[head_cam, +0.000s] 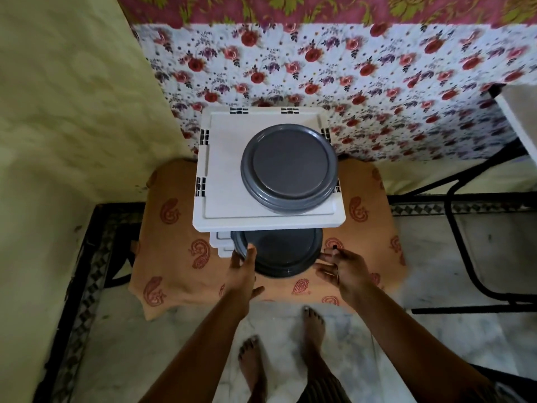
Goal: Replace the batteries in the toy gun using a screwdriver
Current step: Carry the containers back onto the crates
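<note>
— Left hand (242, 264)? Fingers straight, touching the rim of the lower grey plate (283, 254) on the white rack (223, 184).
— Right hand (340, 266)? Spread, just beside that plate, holding nothing.
— Toy gun, screwdriver? Nowhere in view.
— Second grey plate (289, 167)? Resting on the rack's top.

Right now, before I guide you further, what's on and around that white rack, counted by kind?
Grey plates: 2 (top, lower shelf)
White rack: 1
Orange cloth: 1
Hands: 2 (left, right)
Toy gun, screwdriver: 0 in view
Total: 6
</note>
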